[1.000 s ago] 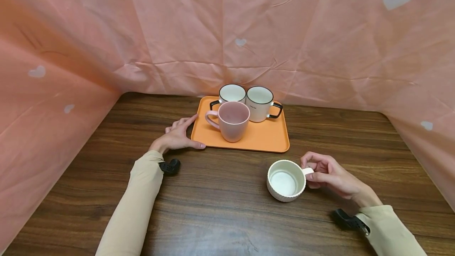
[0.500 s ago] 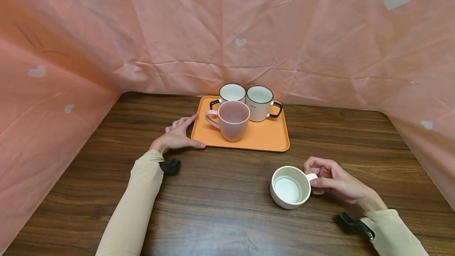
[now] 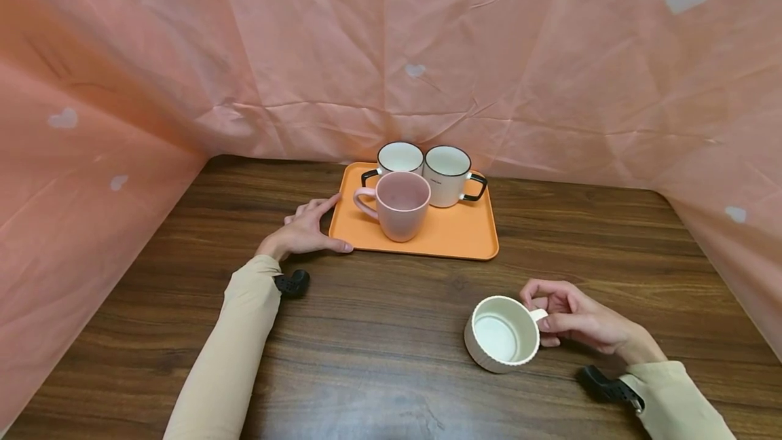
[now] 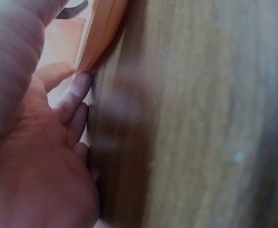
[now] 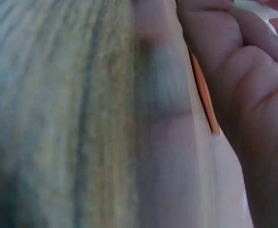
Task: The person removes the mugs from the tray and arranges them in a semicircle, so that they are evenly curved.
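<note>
My right hand [image 3: 586, 321] pinches the short handle of a cream ribbed cup [image 3: 502, 335] between thumb and fingers, in front of the tray and to its right. The cup's mouth faces up, leaning a little. At the tray's left side, my left hand [image 3: 302, 231] has its fingers and thumb spread, the index fingertip at the left edge and the thumb at the near corner. That orange tray [image 3: 452, 240] bears a pink mug [image 3: 401, 212] in front and two white mugs with black rims behind, a left one [image 3: 400, 157] partly hidden and a right one [image 3: 446, 178].
Dark wood-grain table [image 3: 379, 331] lies under everything. A pink cloth [image 3: 305, 53] with pale hearts hangs behind and along both sides, the back part close behind the tray. Black wrist straps are on both sleeves.
My right hand has drawn the cream cup back toward the near edge and slightly right, away from the tray. My left hand, the tray and its mugs keep their places.
</note>
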The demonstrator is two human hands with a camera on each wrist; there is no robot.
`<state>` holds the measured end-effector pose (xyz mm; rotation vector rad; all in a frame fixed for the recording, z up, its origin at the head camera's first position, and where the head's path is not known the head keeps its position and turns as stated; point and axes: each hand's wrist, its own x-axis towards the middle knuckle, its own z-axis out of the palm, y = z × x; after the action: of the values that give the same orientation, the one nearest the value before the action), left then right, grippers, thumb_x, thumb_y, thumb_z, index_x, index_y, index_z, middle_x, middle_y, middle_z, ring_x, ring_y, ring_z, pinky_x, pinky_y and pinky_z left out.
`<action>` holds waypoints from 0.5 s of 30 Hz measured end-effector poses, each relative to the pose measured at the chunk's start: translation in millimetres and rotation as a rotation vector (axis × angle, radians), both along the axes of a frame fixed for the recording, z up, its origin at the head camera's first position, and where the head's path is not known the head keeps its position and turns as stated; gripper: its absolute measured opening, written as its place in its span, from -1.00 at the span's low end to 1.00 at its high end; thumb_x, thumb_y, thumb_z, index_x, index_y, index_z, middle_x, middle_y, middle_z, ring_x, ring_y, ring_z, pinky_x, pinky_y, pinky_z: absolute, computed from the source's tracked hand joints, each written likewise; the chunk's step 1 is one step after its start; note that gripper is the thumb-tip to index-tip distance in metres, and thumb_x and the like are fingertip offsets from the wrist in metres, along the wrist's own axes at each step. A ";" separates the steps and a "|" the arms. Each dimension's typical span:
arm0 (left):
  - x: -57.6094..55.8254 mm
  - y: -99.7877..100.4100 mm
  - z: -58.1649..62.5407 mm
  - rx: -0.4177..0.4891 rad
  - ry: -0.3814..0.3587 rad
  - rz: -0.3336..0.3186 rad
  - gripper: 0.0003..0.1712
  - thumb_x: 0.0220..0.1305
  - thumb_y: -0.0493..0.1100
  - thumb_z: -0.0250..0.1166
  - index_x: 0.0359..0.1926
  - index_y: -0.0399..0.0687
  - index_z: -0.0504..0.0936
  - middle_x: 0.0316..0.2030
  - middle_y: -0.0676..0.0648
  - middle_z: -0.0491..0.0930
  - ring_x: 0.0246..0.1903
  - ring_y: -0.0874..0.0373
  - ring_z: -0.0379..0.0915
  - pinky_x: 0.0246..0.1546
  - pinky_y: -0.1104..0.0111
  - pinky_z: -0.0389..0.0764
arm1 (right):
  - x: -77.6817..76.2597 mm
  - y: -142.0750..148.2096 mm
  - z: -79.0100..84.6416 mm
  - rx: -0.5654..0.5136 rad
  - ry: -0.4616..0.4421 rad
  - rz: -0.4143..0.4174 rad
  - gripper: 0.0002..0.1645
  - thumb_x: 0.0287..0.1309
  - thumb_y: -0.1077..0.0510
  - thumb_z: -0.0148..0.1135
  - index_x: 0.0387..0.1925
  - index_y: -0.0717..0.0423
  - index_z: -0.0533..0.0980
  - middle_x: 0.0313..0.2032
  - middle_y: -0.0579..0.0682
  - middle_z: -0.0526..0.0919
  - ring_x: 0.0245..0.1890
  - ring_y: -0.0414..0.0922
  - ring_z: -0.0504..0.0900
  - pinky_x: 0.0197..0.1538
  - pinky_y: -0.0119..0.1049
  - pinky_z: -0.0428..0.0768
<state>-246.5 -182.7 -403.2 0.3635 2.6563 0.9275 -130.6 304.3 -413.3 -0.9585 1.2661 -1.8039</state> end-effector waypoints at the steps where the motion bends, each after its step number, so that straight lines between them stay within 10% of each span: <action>1: 0.4 0.2 0.2 0.000 0.000 0.000 0.38 -0.04 0.30 0.58 0.66 0.28 -0.07 0.58 -0.15 0.02 0.51 -0.27 -0.09 0.34 -0.30 -0.04 | 0.6 0.5 -0.2 0.004 -0.007 0.008 -0.45 0.18 0.68 -0.32 0.06 0.26 0.35 -0.16 -0.11 0.60 -0.49 0.19 0.17 -0.56 -0.01 0.12; 15: 0.5 0.9 0.1 -0.003 -0.002 0.005 0.38 -0.04 0.29 0.58 0.66 0.26 -0.07 0.57 -0.16 0.04 0.49 -0.27 -0.06 0.32 -0.29 -0.02 | 11.2 12.4 4.6 0.105 0.027 0.087 -0.59 0.17 0.66 -0.20 0.03 0.38 0.26 -0.37 0.39 0.36 -0.52 0.26 0.27 -0.53 0.05 0.37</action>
<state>-246.0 -181.9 -403.1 0.3553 2.6578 0.9242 -119.4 316.7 -408.7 -0.9667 1.3023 -1.6468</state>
